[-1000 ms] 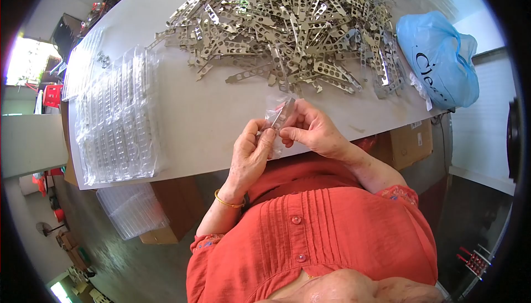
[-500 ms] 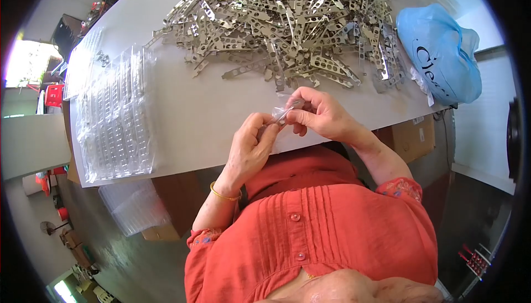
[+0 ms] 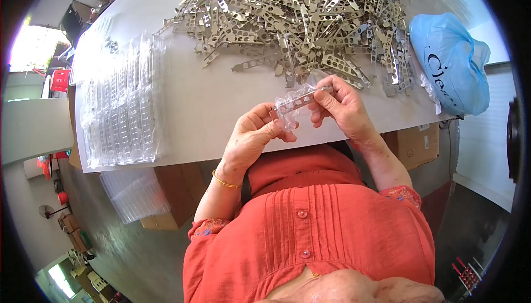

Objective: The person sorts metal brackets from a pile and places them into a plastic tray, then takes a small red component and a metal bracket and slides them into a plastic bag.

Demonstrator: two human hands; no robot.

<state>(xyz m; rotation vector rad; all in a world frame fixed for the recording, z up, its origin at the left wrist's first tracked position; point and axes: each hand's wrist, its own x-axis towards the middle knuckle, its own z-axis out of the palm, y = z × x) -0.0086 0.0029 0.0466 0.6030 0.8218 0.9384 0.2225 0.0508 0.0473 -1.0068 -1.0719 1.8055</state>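
Note:
A perforated metal bracket (image 3: 302,102) spans the space between my two hands, with crumpled clear plastic film (image 3: 288,119) around its left part. My right hand (image 3: 344,108) pinches the bracket's right end between thumb and fingers. At the other end, my left hand (image 3: 255,131) has its fingers closed on the film and the bracket's tip. Both hands are above the table's near edge. Just beyond them lies a large heap of similar metal brackets (image 3: 310,21), some with clear film among them.
Clear plastic trays (image 3: 123,104) with rows of small parts lie at the table's left. A blue plastic bag (image 3: 451,62) sits at the right end. Under the table stand cardboard boxes (image 3: 416,144) and more clear trays (image 3: 134,192).
My hands have moved apart, the right one up and to the right. The bracket and its plastic film, mostly covered by my fingers before, now show between them. The view has shifted slightly.

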